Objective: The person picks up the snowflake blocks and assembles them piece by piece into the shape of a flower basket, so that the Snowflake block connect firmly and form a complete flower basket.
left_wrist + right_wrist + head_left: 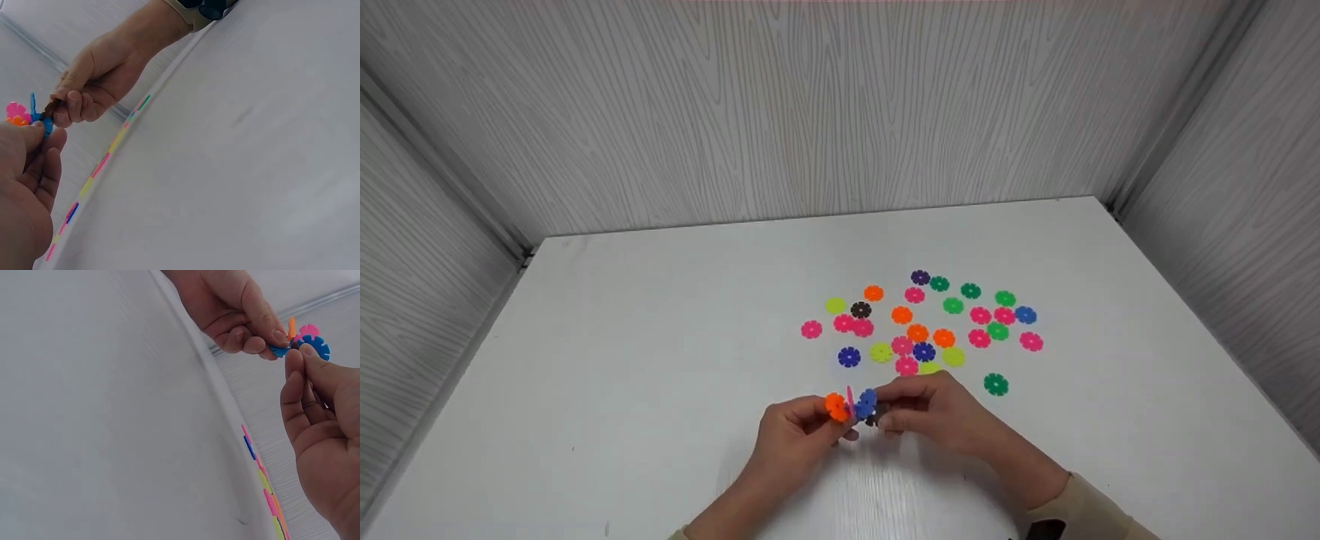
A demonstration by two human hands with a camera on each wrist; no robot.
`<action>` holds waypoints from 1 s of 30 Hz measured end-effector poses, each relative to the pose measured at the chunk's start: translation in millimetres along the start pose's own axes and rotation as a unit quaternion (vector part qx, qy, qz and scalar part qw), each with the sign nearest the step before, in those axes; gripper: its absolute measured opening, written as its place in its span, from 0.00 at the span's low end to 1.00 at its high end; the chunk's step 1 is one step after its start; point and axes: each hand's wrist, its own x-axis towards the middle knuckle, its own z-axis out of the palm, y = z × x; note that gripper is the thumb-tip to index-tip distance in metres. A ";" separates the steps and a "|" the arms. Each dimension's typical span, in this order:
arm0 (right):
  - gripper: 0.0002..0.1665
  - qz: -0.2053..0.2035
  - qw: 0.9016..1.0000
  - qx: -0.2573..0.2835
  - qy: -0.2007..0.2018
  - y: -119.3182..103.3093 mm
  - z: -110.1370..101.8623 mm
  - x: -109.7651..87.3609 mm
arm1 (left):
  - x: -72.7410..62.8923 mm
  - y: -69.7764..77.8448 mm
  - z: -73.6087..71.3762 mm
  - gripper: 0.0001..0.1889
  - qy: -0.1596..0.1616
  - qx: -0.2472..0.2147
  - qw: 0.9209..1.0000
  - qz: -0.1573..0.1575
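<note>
My left hand (pixel 791 436) pinches a small cluster of joined notched plastic discs over the near part of the table. An orange disc (pixel 835 406), a pink disc (pixel 850 403) seen edge-on and a blue disc (pixel 867 402) stand out from it at different angles. From the other side my right hand (pixel 943 414) pinches a dark brown disc (pixel 874 417) between thumb and forefinger, right against the blue part of the cluster. In the right wrist view the blue disc (pixel 316 347) shows its notched rim; fingertips hide most of the dark disc.
Loose notched discs in several colours lie flat beyond my hands, among them a dark blue disc (pixel 849 357), a green disc (pixel 996 385) and an orange disc (pixel 873 293). The white table (pixel 645 337) meets grain-patterned panels (pixel 810 112) at the back and sides.
</note>
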 end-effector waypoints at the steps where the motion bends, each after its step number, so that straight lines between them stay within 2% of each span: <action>1: 0.19 0.001 1.000 0.000 0.001 0.9 -0.7 -0.2 | 0.2 -0.5 0.1 0.08 -0.002 0.002 1.000 -0.001; 4: 0.21 0.002 1.000 -0.003 0.008 3.0 -3.0 0.4 | 1.1 -2.1 -0.5 0.07 0.002 0.003 1.000 -0.003; 9: 0.25 -0.005 0.999 -0.011 0.044 6.0 -19.7 0.5 | 3.8 -4.6 -4.1 0.07 0.036 0.008 0.999 -0.007; 14: 0.24 -0.012 0.993 -0.036 0.115 13.2 -61.2 -6.8 | 5.6 -4.8 -7.1 0.09 0.067 0.002 0.998 -0.017; 19: 0.23 0.023 0.981 -0.097 0.166 23.1 -104.2 -20.8 | 6.4 -4.0 -8.6 0.17 0.090 -0.019 0.996 -0.009; 23: 0.22 0.071 0.974 -0.148 0.154 29.6 -124.2 -32.6 | 6.6 -3.3 -9.3 0.30 0.104 0.004 0.995 -0.001; 25: 0.21 0.093 0.971 -0.170 0.139 31.9 -129.7 -37.0 | 6.5 -3.9 -9.1 0.33 0.107 0.010 0.994 0.002; 30: 0.22 0.123 0.961 -0.222 0.110 33.7 -137.2 -44.0 | 6.9 -5.2 -7.9 0.25 0.102 0.005 0.995 0.002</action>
